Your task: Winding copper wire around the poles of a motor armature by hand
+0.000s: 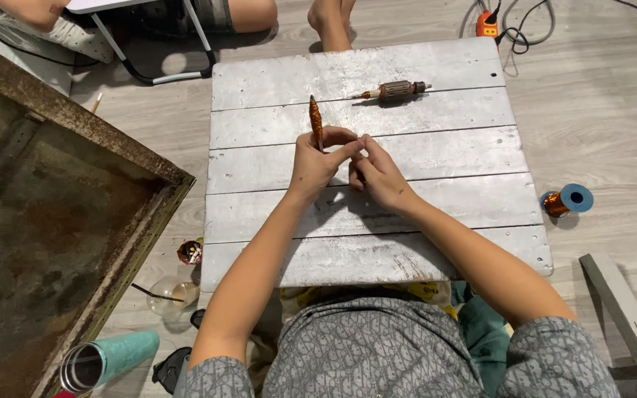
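The left hand (317, 163) pinches a slim copper-wound stick (316, 120) pointing up and away (towards the far edge), while the right hand's (377, 175) fingertips close beside it.

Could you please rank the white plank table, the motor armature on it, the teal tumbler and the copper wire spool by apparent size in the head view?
1. white plank table
2. teal tumbler, nearer the camera
3. motor armature
4. copper wire spool

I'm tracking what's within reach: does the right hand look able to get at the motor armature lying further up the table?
Probably yes. The motor armature lies on bare boards just beyond the right hand, nothing between, though its fingers are busy beside the left hand.
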